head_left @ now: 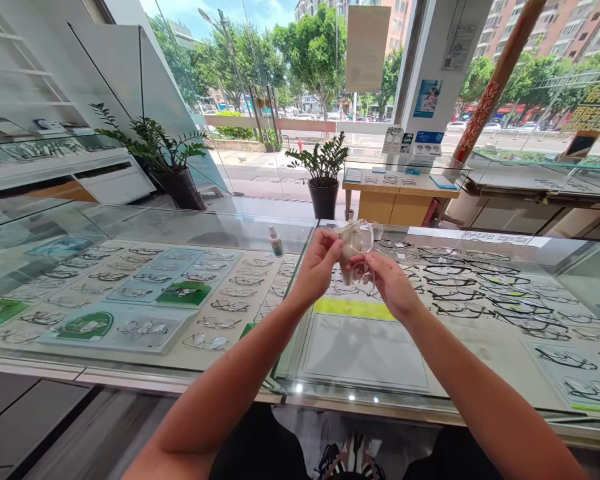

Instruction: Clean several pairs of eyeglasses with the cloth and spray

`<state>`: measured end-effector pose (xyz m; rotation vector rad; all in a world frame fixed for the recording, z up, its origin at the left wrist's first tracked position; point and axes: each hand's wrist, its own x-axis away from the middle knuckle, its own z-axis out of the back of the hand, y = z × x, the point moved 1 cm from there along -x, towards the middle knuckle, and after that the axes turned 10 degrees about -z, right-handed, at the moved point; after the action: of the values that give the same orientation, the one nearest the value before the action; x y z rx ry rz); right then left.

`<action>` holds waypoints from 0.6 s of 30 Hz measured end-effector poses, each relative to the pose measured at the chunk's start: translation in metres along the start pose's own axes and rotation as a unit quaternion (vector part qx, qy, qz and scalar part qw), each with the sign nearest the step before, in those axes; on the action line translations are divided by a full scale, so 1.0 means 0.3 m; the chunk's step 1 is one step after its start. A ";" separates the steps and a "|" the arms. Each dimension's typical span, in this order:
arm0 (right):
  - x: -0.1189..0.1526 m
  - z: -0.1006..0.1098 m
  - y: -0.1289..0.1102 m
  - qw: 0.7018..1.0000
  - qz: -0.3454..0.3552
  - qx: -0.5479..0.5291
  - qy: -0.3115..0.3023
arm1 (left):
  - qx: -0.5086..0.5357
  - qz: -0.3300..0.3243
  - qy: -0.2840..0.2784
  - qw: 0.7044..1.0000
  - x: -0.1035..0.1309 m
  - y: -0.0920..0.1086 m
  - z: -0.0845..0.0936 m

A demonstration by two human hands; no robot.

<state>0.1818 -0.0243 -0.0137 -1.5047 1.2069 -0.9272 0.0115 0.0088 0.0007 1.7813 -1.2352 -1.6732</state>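
My left grip clasps pale cloth (349, 248) against clear glasses; my right grip (393, 283) pinches clear glasses (365, 236) near middle, above glass-topped bench (365, 347). Small white bottle (276, 244) stands left of my left grip (320, 265).

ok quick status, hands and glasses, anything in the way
Left hand holding pale cloth; right hand gripping glasses. Glasses up above the counter. Spray bottle off left, clear of both hands.

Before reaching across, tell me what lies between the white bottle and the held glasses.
In the head view, the left hand and pale cloth lie between bottle and glasses.
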 end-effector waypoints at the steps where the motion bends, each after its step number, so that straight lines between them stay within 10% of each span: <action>1: 0.001 -0.003 0.000 1.000 -0.001 0.004 -0.001 | -0.007 -0.009 -0.011 1.000 0.002 0.000 0.000; 9: 0.014 -0.026 0.003 0.998 -0.012 0.042 -0.040 | -0.061 -0.030 0.003 0.998 0.009 -0.003 -0.006; 18: -0.002 -0.008 0.031 0.994 0.019 0.046 -0.102 | 0.101 0.096 0.035 0.990 0.010 0.026 -0.025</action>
<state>0.1771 -0.0248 -0.0220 -1.4605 1.0276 -0.7723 0.0158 0.0001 0.0066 1.7523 -1.5371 -1.4099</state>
